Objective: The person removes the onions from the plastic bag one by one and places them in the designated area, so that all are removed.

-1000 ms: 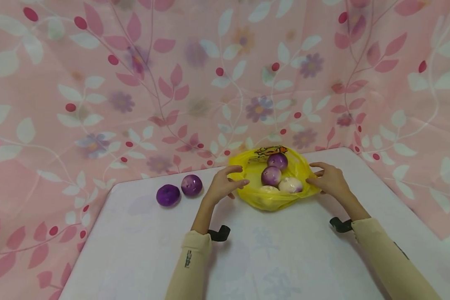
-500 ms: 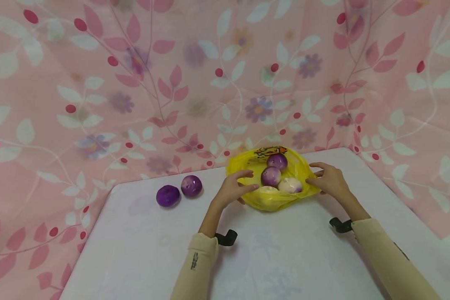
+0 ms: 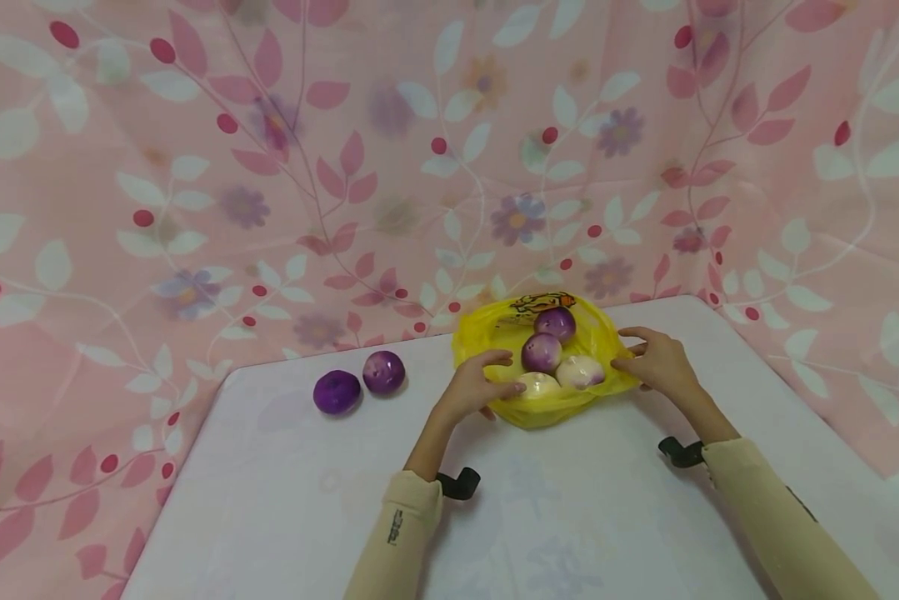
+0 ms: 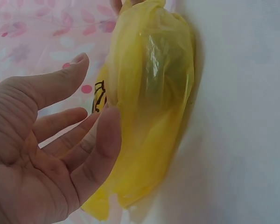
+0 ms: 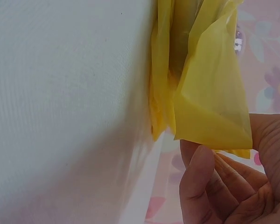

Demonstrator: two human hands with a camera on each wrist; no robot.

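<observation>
A yellow plastic bag [image 3: 494, 333] lies mouth open at the back of the table, orange and black print on its far side. Inside are several glossy round purple-and-white vegetables [image 3: 542, 353], perhaps onions or turnips; one pale one [image 3: 539, 385] sits at the front rim. My left hand [image 3: 473, 387] is at the bag's front left, thumb and fingers spread apart, the thumb tip close to that pale vegetable. In the left wrist view, nothing is pinched between its thumb and fingers. At the right rim, my right hand [image 3: 661, 362] pinches the bag's edge between thumb and fingers.
Two more purple vegetables, a dark one [image 3: 337, 392] and a shinier one [image 3: 384, 372], sit on the white-covered table [image 3: 269, 500] to the left of the bag. A pink floral curtain [image 3: 389, 167] hangs behind the table. A dark wrist mount [image 3: 460, 483] sticks out beside each sleeve.
My left hand has moved right and slightly toward me along the bag's rim. The front rim has dropped, showing more of the pale vegetable. My right hand has stayed in place.
</observation>
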